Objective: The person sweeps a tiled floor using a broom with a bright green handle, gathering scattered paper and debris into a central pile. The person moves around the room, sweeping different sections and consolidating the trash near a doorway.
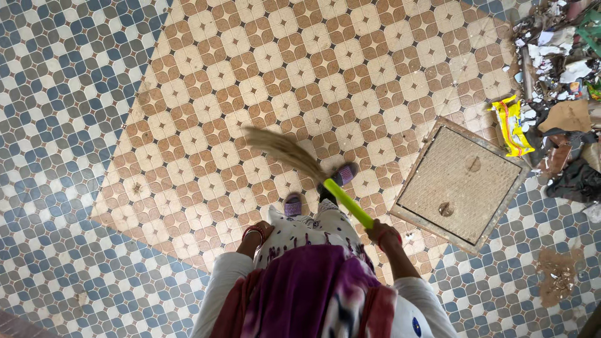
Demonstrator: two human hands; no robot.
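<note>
While we look straight down, our right hand (383, 236) grips the broom (307, 170) by the near end of its handle (348, 203), a smooth, round, bright-green plastic tube. Our fingers are wrapped shut around it, so the tube runs out of the fist, up and to the left, well clear of the knuckles. Beyond the tube the broom turns to a long, soft fan of straw-coloured bristles (278, 149), blurred, reaching left over the floor (188, 94); whether the tips touch the tiles we cannot tell.

Our left hand (256, 236) hangs by our hip, apart from the broom, ringed by a red bangle; whether its fingers are curled or loose we cannot tell, since cloth hides them. Below it a purple scarf (303, 288) drapes over a white printed garment, and two purple slippers (318, 189) poke out on either side of the handle.

Underfoot the floor is hard, glossy tile in rounded squares: a tan-and-cream diamond patch in the middle, blue-and-white around it. To our right lies a square hatch (460, 181), rough grey concrete in a rusty metal frame, with two round pits. Further right, a heap of rubbish (560, 69) sits by the edge: torn paper, dark rags, a crumpled yellow wrapper (512, 125).
</note>
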